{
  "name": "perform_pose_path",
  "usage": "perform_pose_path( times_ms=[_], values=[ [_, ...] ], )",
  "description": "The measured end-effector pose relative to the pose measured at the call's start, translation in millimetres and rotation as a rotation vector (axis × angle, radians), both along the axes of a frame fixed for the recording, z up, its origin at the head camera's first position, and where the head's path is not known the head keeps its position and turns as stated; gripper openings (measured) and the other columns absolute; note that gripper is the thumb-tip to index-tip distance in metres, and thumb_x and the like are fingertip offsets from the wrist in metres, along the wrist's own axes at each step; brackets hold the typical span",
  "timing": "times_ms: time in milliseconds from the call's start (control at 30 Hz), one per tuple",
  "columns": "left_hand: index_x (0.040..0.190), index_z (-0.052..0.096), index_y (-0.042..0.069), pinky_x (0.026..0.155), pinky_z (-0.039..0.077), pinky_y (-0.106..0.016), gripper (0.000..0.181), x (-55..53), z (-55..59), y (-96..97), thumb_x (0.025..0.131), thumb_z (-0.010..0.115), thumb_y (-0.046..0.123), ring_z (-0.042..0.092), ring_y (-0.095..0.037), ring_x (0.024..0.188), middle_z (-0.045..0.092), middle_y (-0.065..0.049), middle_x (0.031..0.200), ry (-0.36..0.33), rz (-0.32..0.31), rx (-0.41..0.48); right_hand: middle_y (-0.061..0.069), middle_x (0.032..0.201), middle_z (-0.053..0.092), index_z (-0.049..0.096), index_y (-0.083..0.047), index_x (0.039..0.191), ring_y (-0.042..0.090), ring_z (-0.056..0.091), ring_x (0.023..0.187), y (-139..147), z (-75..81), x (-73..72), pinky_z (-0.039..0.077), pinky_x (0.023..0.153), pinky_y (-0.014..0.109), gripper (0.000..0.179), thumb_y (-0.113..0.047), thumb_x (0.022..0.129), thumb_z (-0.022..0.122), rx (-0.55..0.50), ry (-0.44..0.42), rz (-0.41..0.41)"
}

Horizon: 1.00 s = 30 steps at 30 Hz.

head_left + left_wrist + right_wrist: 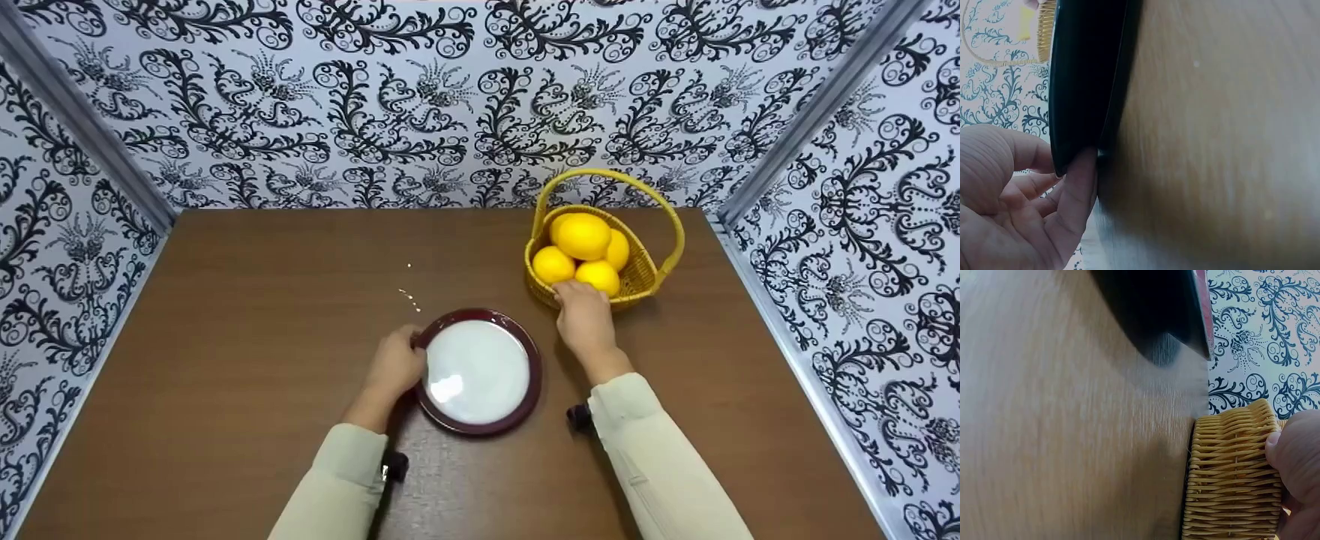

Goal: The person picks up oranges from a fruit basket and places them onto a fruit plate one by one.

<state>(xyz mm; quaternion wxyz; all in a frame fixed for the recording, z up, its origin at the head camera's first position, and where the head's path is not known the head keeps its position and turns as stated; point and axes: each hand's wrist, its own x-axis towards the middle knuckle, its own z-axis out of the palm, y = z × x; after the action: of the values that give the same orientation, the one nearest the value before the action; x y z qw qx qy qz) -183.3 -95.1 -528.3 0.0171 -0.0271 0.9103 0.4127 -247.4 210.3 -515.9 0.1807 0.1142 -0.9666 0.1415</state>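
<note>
In the head view, my left hand (396,365) grips the left rim of a round plate (478,371) with a white middle and a dark red rim. The left wrist view shows thumb and fingers on either side of the rim, with the plate's dark underside (1086,73) facing that camera. My right hand (586,319) holds the near rim of a yellow wicker basket (639,271), its thumb against the woven wall (1233,475) in the right wrist view. Several lemon-like yellow fruits (583,236) are piled in the basket. The right fingertips are partly hidden.
A brown wooden table (300,277) lies under everything, with small pale specks (409,295) behind the plate. The basket's tall arched handle (675,240) rises at its right. Black-and-white patterned panels (405,97) stand at the back and both sides.
</note>
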Motion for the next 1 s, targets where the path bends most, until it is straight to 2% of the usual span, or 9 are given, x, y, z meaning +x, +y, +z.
perform_pose_path(
  times_ms=[133, 367, 667, 1000],
  values=[
    [0.124, 0.067, -0.005, 0.102, 0.053, -0.053, 0.036, -2.2, -1.5, -4.3, 0.092, 0.054, 0.002, 0.067, -0.041, 0.117, 0.072, -0.025, 0.121, 0.011, 0.025, 0.002, 0.012, 0.108, 0.076, 0.073, -0.006, 0.110, 0.038, 0.067, 0.101, 0, 0.0, 2.6, 0.047, 0.084, 0.053, 0.015, -0.008, 0.099, 0.062, 0.018, 0.003, -0.002],
    [0.126, 0.066, -0.004, 0.103, 0.051, -0.054, 0.036, -7.1, -1.8, -16.3, 0.094, 0.052, 0.005, 0.067, -0.041, 0.117, 0.071, -0.025, 0.122, -0.020, 0.076, 0.009, 0.012, 0.100, 0.076, 0.073, -0.006, 0.106, 0.038, 0.068, 0.095, -2, 1.4, 11.5, 0.049, 0.079, 0.053, 0.011, -0.008, 0.098, 0.065, 0.018, 0.029, 0.021],
    [0.119, 0.068, -0.005, 0.096, 0.053, -0.053, 0.034, -8.2, -5.0, -19.5, 0.090, 0.053, 0.004, 0.069, -0.040, 0.107, 0.074, -0.024, 0.113, 0.025, 0.100, 0.008, 0.011, 0.098, 0.076, 0.074, -0.005, 0.105, 0.035, 0.069, 0.093, 0, -1.2, 24.2, 0.049, 0.077, 0.052, 0.012, -0.011, 0.099, 0.065, 0.011, 0.100, 0.057],
    [0.120, 0.068, -0.004, 0.099, 0.052, -0.053, 0.033, -9.0, -3.1, -19.2, 0.092, 0.053, 0.005, 0.068, -0.038, 0.110, 0.073, -0.023, 0.116, -0.005, 0.099, 0.028, 0.011, 0.101, 0.076, 0.074, -0.005, 0.109, 0.036, 0.069, 0.094, 2, 1.8, 33.2, 0.049, 0.080, 0.052, 0.015, -0.010, 0.101, 0.063, 0.015, 0.046, 0.086]
  ],
)
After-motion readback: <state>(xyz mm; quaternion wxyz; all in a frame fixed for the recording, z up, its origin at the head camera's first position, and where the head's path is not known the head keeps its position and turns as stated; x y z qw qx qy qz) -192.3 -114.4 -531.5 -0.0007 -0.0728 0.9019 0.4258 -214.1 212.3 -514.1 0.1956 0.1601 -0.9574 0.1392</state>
